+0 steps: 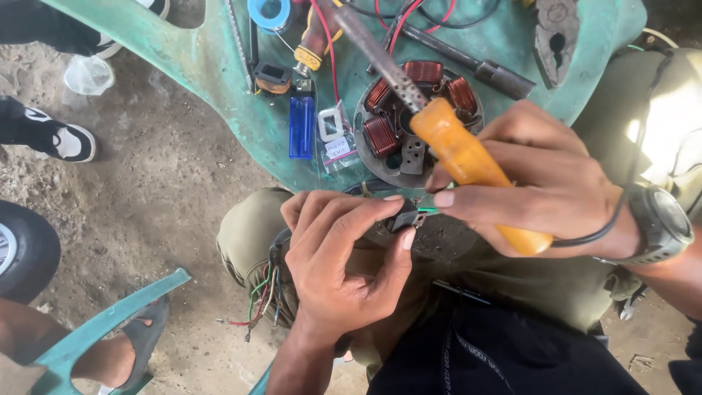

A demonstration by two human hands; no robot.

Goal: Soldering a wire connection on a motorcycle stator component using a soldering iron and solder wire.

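My right hand [545, 179] grips the orange handle of a soldering iron [468, 157]; its dark metal shaft points up and left over a round stator plate [380, 157] with copper coils. My left hand [340, 256] pinches a small black part [404, 217] with a green wire, right beside my right thumb and fingertips. A bundle of coloured wires [262, 296] hangs down below my left wrist, over my knee. I wear a dark wristwatch [658, 223] on the right wrist.
A green plastic chair seat [219, 66] carries a blue lighter [300, 126], a small clear bag [338, 150], pliers [553, 33], a tape roll [270, 11] and red and black leads. Other people's feet, a tyre [22, 249] and another green chair [95, 333] stand on the dirt floor at left.
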